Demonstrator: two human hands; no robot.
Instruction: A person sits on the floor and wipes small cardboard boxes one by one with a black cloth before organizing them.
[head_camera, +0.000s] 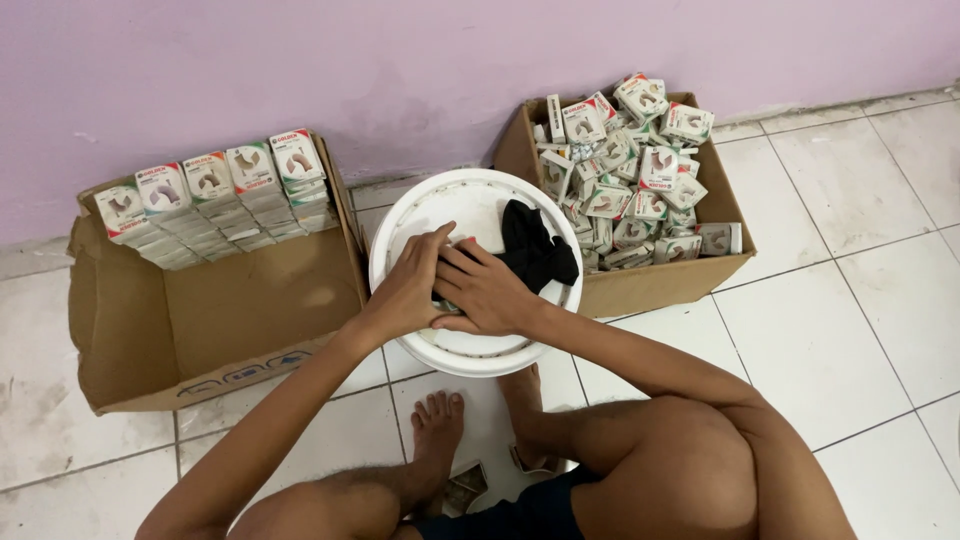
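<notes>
Frame centre: left hand (408, 290) and right hand (487, 290) pressed together, fingers curled on a small packet atop the white bucket lid (420, 215), black cloth (535, 248) beside; packing step, likely boxing next.

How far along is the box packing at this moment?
Done: one neat row of small boxes stands in the left carton. In hand: left hand and right hand work over the white bucket lid. Left: the right carton holds a loose heap.
</notes>
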